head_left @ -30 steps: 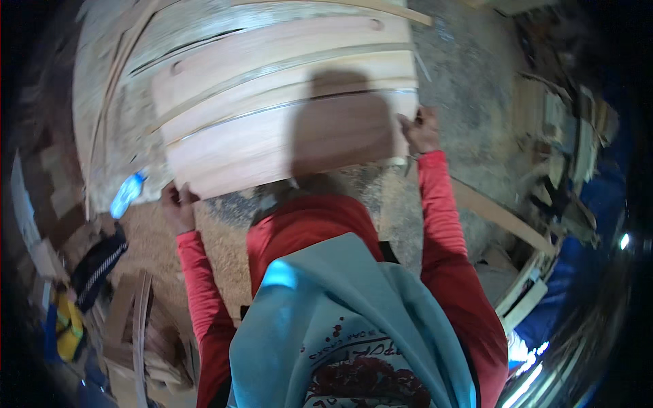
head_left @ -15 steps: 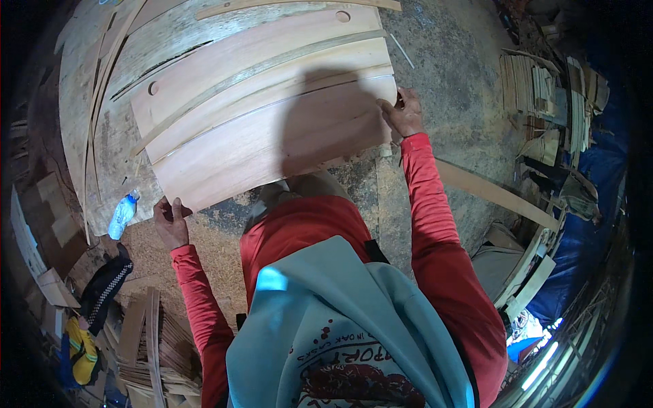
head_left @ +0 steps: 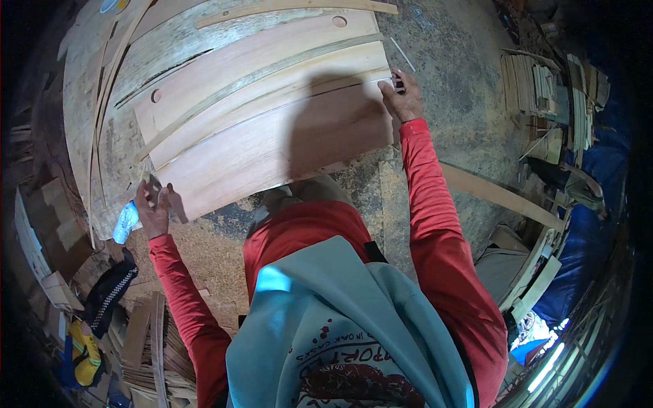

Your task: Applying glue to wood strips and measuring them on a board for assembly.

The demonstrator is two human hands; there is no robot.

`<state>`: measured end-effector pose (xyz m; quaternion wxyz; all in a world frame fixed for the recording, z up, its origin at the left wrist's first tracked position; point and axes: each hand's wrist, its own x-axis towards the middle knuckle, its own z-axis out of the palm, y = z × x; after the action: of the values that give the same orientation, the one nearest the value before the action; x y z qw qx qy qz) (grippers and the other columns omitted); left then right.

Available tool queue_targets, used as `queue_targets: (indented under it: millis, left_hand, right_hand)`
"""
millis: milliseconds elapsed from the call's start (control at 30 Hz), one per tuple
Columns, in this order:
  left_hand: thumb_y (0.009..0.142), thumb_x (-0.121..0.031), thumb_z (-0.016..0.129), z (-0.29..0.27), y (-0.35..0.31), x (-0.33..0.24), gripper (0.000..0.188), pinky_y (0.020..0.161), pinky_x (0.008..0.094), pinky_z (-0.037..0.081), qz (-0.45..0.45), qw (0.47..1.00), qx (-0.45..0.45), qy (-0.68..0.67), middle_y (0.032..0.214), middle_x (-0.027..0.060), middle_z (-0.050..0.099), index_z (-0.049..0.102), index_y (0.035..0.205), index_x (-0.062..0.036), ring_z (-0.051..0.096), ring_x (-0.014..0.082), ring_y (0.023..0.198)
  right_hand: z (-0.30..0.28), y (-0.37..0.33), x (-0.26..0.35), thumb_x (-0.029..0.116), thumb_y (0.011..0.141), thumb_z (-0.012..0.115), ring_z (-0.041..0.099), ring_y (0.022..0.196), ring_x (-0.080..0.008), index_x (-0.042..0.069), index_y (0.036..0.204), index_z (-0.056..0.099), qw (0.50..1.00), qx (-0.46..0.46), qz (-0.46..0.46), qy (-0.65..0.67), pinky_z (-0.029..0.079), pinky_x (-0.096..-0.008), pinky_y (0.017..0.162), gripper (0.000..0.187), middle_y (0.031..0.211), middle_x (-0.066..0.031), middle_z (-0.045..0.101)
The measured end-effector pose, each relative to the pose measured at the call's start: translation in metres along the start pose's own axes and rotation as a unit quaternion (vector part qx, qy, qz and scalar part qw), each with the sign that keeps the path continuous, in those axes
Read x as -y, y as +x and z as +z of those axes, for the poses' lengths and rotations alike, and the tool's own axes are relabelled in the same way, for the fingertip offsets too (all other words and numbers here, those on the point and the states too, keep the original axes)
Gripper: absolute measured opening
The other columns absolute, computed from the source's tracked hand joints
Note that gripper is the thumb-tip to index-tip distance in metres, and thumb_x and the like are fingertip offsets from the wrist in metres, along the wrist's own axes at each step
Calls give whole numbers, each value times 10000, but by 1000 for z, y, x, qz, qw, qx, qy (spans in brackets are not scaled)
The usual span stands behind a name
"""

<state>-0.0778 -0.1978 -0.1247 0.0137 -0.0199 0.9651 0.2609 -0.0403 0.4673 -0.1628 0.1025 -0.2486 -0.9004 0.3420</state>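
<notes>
A pale plywood board (head_left: 238, 156) lies before me, its near edge close to my legs. Against its far side runs a lighter wooden strip (head_left: 286, 85). Farther back, a narrow batten (head_left: 272, 68) crosses a panel (head_left: 224, 71) that has two round holes. My left hand (head_left: 155, 207) is off the board, just beside its left end, with fingers spread and nothing in them. At the right end, my right hand (head_left: 405, 100) has its thumb on the board's edge and its fingers curled beside it. The shadow of my head covers part of the board.
A plastic bottle (head_left: 126, 222) lies by my left hand on the large worktop sheet (head_left: 85, 156). Long thin strips (head_left: 101, 115) lie at the left. A plank (head_left: 503, 194) stretches to the right. Wood stacks (head_left: 527, 85) stand at the far right; cut pieces (head_left: 153, 340) lie at lower left.
My left hand has let go of the board's near left corner and moved left and farther up, its fingers spreading. My right hand has slid slightly farther along the right edge.
</notes>
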Motion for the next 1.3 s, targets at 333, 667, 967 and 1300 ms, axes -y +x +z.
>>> queue_targets:
  millis: [333,667,967,1300]
  left_hand:
    - [891,-44,653,68,109,-236,386,995,394,480,300,944,111,-84,1233,178,588,641,1276,-68,575,332,1148]
    - [792,24,640,142,136,-248,201,727,382,488,373,922,101,-37,869,135,609,632,976,-57,595,304,833]
    - [890,-10,608,116,121,-254,219,686,296,489,313,936,147,-65,824,92,605,564,1100,-52,583,175,721]
    - [815,-131,675,188,189,-343,509,830,432,547,379,903,67,188,1099,76,674,630,1312,-231,657,291,1000]
  right_hand:
    - [10,11,-34,339,818,814,660,1108,-249,44,1299,650,971,22,91,220,526,-376,950,587,1197,-153,685]
    - [3,-40,-42,229,888,780,682,1039,-210,70,1321,634,970,3,98,223,556,-343,900,484,1179,-101,694]
    - [0,-54,-40,282,840,815,669,993,-221,47,1281,628,975,0,54,215,550,-342,863,534,1119,-149,671]
    - [11,-148,88,333,820,685,513,1294,-366,100,1223,642,934,16,-353,-47,378,-549,1117,469,1326,-128,595]
